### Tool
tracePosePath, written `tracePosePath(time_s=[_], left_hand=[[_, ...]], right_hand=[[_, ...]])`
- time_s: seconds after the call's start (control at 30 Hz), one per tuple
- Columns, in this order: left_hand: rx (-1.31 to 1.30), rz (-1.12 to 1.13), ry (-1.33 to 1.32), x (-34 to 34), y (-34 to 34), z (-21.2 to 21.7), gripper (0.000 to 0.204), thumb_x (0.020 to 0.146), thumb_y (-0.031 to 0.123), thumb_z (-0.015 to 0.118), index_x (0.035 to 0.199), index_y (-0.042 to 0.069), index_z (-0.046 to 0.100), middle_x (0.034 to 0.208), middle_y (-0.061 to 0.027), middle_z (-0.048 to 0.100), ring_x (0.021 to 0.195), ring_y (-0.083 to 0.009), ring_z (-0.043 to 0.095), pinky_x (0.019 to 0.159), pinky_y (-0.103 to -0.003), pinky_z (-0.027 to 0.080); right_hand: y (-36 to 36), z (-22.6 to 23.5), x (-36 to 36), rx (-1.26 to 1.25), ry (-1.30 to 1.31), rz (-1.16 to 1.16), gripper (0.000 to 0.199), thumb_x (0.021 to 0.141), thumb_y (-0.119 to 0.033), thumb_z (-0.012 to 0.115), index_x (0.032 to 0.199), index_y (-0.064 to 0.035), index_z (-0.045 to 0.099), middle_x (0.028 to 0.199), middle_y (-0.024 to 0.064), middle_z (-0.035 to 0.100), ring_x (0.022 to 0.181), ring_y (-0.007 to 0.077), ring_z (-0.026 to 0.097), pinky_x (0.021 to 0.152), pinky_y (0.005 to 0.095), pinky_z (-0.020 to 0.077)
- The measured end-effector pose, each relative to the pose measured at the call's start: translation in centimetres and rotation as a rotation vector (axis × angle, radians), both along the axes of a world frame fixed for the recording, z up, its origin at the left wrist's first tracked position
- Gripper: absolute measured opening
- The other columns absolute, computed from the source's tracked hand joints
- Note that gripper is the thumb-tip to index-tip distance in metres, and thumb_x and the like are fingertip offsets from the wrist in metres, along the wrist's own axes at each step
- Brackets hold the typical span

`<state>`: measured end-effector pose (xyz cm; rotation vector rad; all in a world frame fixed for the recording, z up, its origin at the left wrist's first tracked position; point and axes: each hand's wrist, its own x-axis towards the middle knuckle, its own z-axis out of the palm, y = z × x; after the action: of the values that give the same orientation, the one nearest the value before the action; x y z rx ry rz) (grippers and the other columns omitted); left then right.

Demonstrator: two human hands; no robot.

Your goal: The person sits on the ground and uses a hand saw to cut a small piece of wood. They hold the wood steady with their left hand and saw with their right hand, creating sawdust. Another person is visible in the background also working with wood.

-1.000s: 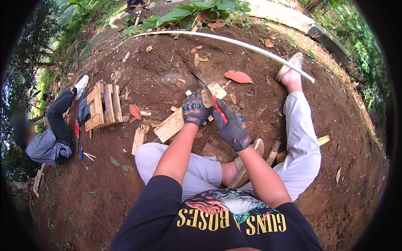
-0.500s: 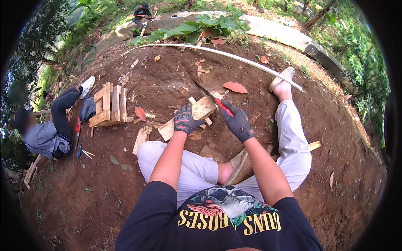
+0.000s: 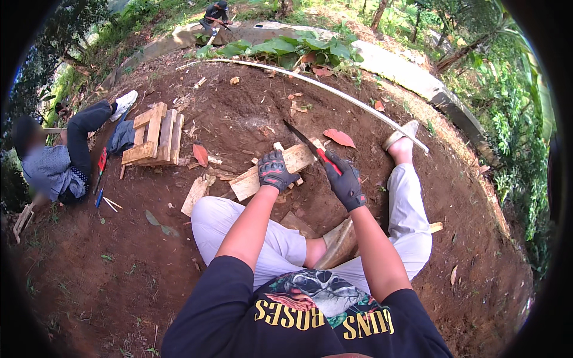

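My right hand (image 3: 345,184), in a dark glove, is closed around the red handle of a hand saw (image 3: 304,138). The dark blade slants away to the left, across the far right end of a pale wooden board (image 3: 298,159). My left hand (image 3: 274,173), gloved in black with red trim, grips the board's middle from above, its fingers bent over the far edge. Smaller wood pieces lie beneath the board, partly hidden by it. Whether the teeth bite into the wood is too small to tell.
At left a slatted wooden stool (image 3: 154,138) stands near a seated person (image 3: 51,161), with a red-and-blue tool (image 3: 100,173) on the soil. A long pale strip (image 3: 334,86) curves ahead to my right foot. Another person (image 3: 216,17) sits at the far edge.
The view has turned slightly, shifting the surroundings. Both hands keep their holds, and the saw still crosses the board's far right end.
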<state>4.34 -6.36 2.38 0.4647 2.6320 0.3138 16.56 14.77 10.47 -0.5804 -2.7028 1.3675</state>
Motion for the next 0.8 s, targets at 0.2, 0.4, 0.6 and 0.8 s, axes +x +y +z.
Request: tracePosePath(time_s=[0.2, 0.4, 0.6, 0.8], left_hand=[[0.052, -0.094, 0.164, -1.0, 3.0, -1.1, 0.119, 0.072, 0.072, 0.088, 0.161, 0.004, 0.049, 0.154, -0.0195, 0.061, 0.145, -0.0365, 0.057, 0.123, -0.052, 0.043], [0.068, -0.055, 0.134, -1.3, 2.6, -2.0, 0.105, 0.077, 0.071, 0.084, 0.155, 0.006, 0.056, 0.148, -0.0181, 0.065, 0.139, -0.0354, 0.062, 0.121, -0.052, 0.045], [0.135, -0.121, 0.227, -0.2, 1.7, -2.4, 0.111, 0.076, 0.064, 0.088, 0.161, 0.005, 0.051, 0.154, -0.0207, 0.061, 0.144, -0.0373, 0.058, 0.125, -0.054, 0.04], [0.281, -0.067, 0.261, 1.0, -0.4, -1.4, 0.1, 0.081, 0.062, 0.086, 0.153, -0.001, 0.055, 0.149, -0.0266, 0.063, 0.139, -0.0426, 0.06, 0.121, -0.055, 0.042]], right_hand=[[-1.0, -1.2, 0.9, -0.035, 0.034, -0.059, 0.045, 0.107, -0.033, 0.07, 0.147, -0.0113, 0.072, 0.146, 0.0199, 0.072, 0.138, 0.037, 0.068, 0.117, 0.0426, 0.0514], [-2.6, 1.2, 1.5, -0.008, -0.073, -0.052, 0.044, 0.108, -0.03, 0.07, 0.147, -0.0103, 0.072, 0.148, 0.0203, 0.072, 0.14, 0.0359, 0.067, 0.118, 0.0418, 0.0503], [-3.8, 2.0, 3.5, -0.071, 0.023, -0.09, 0.042, 0.108, -0.027, 0.069, 0.147, -0.0096, 0.072, 0.143, 0.0223, 0.073, 0.134, 0.0388, 0.071, 0.113, 0.0431, 0.0543], [-7.4, 7.0, 5.2, -0.022, 0.107, 0.106, 0.055, 0.106, -0.026, 0.068, 0.16, -0.0178, 0.06, 0.141, 0.022, 0.073, 0.125, 0.0418, 0.073, 0.102, 0.0471, 0.0597]])
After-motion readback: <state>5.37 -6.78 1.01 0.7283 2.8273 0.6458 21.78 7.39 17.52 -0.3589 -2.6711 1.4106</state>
